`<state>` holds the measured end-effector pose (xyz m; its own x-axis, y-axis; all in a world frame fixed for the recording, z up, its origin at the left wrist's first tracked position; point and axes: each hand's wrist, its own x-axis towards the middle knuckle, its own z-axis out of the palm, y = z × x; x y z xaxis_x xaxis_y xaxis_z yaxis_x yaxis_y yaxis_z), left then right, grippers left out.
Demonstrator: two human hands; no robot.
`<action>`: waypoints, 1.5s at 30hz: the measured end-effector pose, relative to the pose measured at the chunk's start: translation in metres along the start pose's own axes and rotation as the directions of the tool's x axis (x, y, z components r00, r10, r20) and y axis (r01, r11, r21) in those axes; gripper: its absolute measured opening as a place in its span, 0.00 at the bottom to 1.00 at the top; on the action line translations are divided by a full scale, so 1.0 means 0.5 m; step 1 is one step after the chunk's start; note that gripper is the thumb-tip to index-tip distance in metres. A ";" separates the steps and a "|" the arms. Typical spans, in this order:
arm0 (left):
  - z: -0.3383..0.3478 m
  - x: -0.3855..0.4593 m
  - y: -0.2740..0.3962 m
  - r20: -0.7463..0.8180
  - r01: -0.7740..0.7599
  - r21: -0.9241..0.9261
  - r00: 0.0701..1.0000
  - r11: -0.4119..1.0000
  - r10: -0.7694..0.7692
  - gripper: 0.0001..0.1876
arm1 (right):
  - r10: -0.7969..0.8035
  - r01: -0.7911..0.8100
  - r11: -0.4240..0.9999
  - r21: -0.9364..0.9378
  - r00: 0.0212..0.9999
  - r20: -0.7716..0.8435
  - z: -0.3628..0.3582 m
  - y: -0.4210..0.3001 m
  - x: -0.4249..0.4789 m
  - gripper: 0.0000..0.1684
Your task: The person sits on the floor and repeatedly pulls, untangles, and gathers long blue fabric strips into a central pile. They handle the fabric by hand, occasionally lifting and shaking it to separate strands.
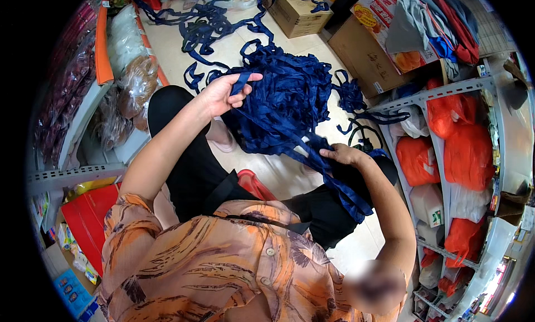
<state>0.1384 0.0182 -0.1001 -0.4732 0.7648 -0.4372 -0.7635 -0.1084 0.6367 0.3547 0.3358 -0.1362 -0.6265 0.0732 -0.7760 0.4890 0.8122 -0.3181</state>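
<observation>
A large heap of dark blue fabric strips [288, 92] lies on the floor before me. My left hand [228, 92], at the heap's left side, holds a blue strip between thumb and fingers, the index finger pointing right. At the lower right, my right hand [342, 154] grips a bundle of blue strips [317, 159], its thumb on top and its other fingers mostly hidden. Strips run from the heap to this hand, and a loose length [349, 196] hangs over my right thigh. More tangled strips [205, 25] lie on the floor at the upper left.
A cardboard box [299, 15] with a strip over it stands at the top. Metal shelving [455, 90] with red plastic bags [468, 155] is close on the right. Shelves with bagged goods [136, 88] flank the left. A red plastic object [253, 184] shows between my legs.
</observation>
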 end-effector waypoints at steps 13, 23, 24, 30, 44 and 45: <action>-0.017 -0.018 -0.019 -0.009 0.034 0.011 0.999 0.999 -0.034 0.20 | 0.132 0.199 0.800 0.566 0.862 -0.490 -0.262 0.010 -0.229 0.14; -0.010 -0.030 -0.043 -0.043 0.063 0.050 0.997 0.997 -0.061 0.19 | 0.077 0.737 0.278 0.616 0.623 -0.779 -0.361 0.004 -0.339 0.09; -0.007 -0.030 -0.044 -0.047 0.079 0.062 0.996 0.995 -0.076 0.19 | 0.080 0.735 0.285 0.615 0.622 -0.779 -0.369 -0.002 -0.348 0.09; 0.028 -0.024 -0.098 -0.153 0.073 0.526 0.988 0.848 0.009 0.10 | -0.065 0.792 0.277 0.544 0.581 -0.811 -0.398 -0.053 -0.362 0.10; 0.118 0.126 -0.076 0.340 -0.398 0.908 0.883 0.132 0.323 0.14 | -0.114 0.792 0.411 0.451 0.536 -0.837 -0.395 -0.160 -0.398 0.14; 0.109 0.119 -0.053 0.289 -0.347 0.907 0.925 0.239 0.247 0.15 | -0.059 0.777 0.374 0.506 0.564 -0.823 -0.398 -0.128 -0.393 0.15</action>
<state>0.1544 0.1013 -0.1083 -0.4990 0.8642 -0.0640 0.3805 0.2849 0.8798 0.3257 0.3844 0.1451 -0.8822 0.4699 0.0292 0.0034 0.0683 -0.9977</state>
